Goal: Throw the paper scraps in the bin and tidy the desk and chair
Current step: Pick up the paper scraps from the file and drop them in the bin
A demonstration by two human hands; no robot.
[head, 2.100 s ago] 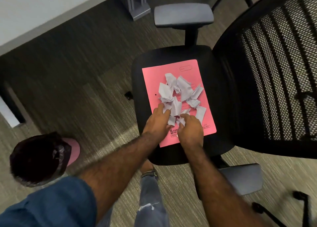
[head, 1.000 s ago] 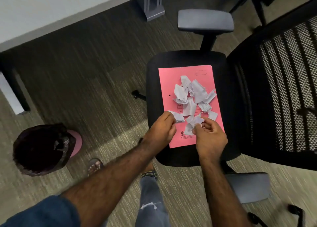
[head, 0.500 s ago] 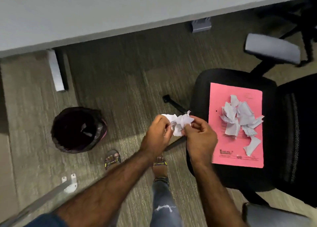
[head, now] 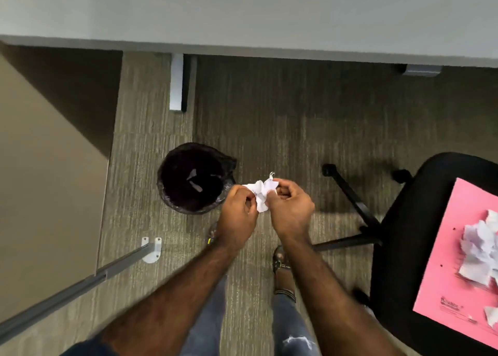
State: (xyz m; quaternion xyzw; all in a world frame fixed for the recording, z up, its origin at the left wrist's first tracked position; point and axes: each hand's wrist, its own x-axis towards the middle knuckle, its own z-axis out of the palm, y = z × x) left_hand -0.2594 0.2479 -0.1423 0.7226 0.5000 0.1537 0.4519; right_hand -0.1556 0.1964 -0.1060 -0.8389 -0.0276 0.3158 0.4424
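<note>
1. While we stand over the carpet, our left hand (head: 237,217) and right hand (head: 289,210) both pinch one wad of white paper scraps (head: 260,194), fingers closed on it.
2. The wad hangs just right of the black-lined bin (head: 194,179).
3. More scraps (head: 479,250) lie on the pink folder (head: 447,261) on the chair seat (head: 398,234).

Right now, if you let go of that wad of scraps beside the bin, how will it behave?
Held by the left hand and right hand, the wad of scraps looks thin and crumpled: probably light and floppy. It is loose pieces, so some may scatter and miss the bin.
</note>
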